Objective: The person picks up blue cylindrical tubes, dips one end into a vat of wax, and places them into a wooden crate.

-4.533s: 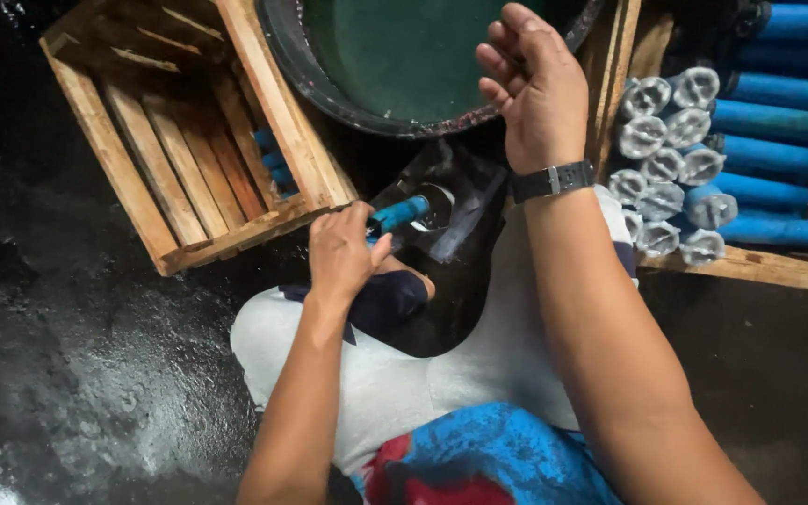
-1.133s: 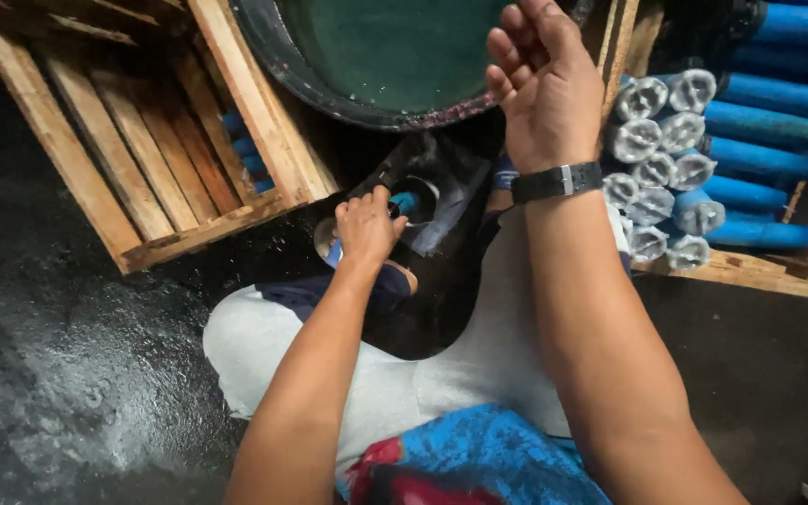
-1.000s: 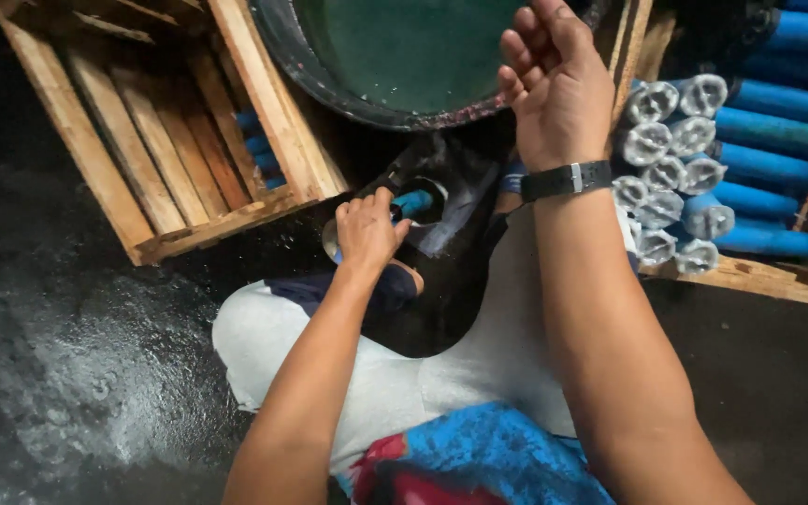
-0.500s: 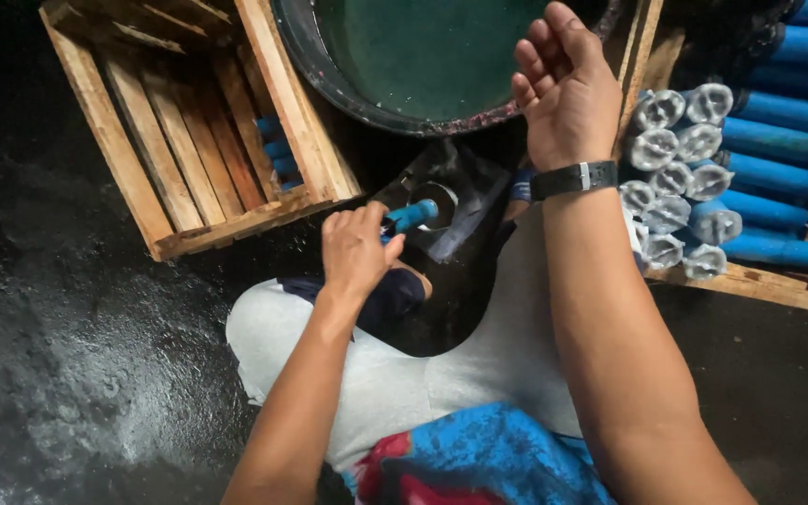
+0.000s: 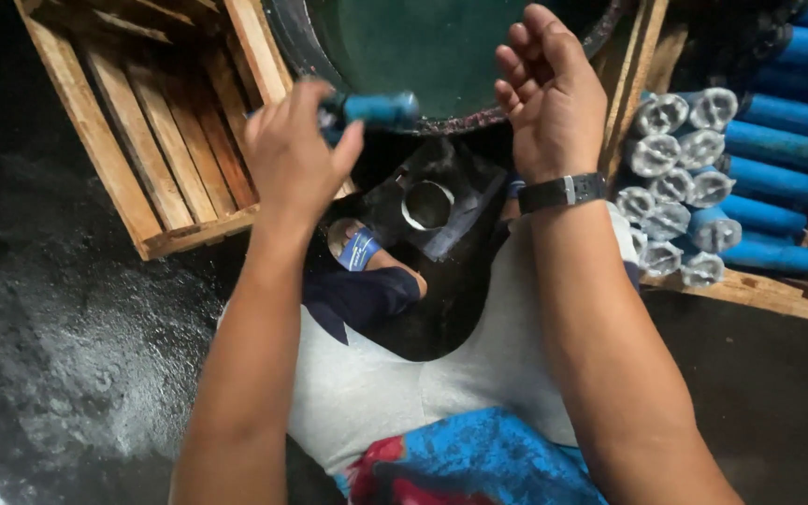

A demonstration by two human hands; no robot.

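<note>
Head view: a wooden crate (image 5: 142, 159) is seen at far left; beside it the left hand (image 5: 296, 154) is closed on a blue tube (image 5: 381, 108), which juts rightward from its fingers over the rim of a dark round basin (image 5: 441, 122). Further right, the right hand (image 5: 554, 93) is loosely curled and holds nothing; stacked blue tubes (image 5: 731, 178) lie beyond it.

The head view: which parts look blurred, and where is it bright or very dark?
Head view: the left hand and its blue tube are smeared by motion; the right hand and wristwatch are sharper; the wet floor glints at lower left; the gap between the knees is nearly black.
</note>
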